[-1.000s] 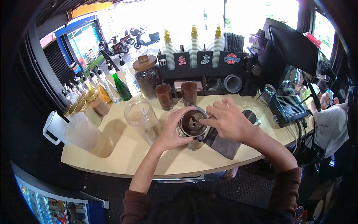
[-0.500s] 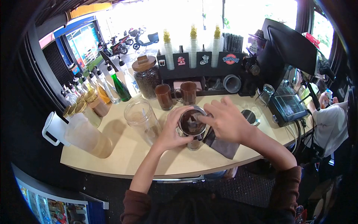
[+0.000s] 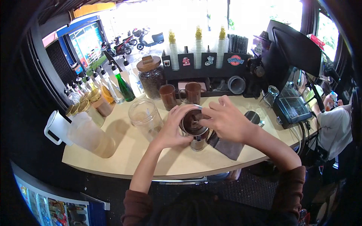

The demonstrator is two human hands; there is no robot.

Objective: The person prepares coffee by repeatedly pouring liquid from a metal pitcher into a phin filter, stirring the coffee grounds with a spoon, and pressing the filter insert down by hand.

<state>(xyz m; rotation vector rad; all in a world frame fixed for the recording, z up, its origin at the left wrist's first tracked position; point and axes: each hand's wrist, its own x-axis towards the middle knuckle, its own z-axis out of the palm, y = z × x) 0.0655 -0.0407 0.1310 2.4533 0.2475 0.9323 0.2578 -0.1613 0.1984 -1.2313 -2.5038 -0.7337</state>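
Observation:
My left hand (image 3: 174, 130) curls round a metal cup (image 3: 186, 129) with dark brown contents. The cup is tilted toward me above a small clear glass (image 3: 198, 144), whose lower part shows light brown; whether they touch I cannot tell. My right hand (image 3: 226, 121) is closed in a pinch at the cup's mouth, on what looks like a thin utensil reaching inside. Its kind is hidden by the fingers and by blur. Left of my hands stands a clear open jar (image 3: 140, 115). A dark folded cloth (image 3: 227, 147) lies under my right wrist.
Two brown-tinted mugs (image 3: 193, 94) stand behind my hands. Pitchers (image 3: 92, 137) and syrup bottles (image 3: 122, 87) line the left side, near a jar of dark beans (image 3: 151, 81). A cup organizer (image 3: 203, 66) is at the back. At right are a machine (image 3: 290, 107) and another person's sleeve (image 3: 332, 126).
My right hand has shifted slightly left over the cup, its fingers more curled. The cup stays in my left hand, its mouth tipped a little more toward me. The whole view has shifted slightly.

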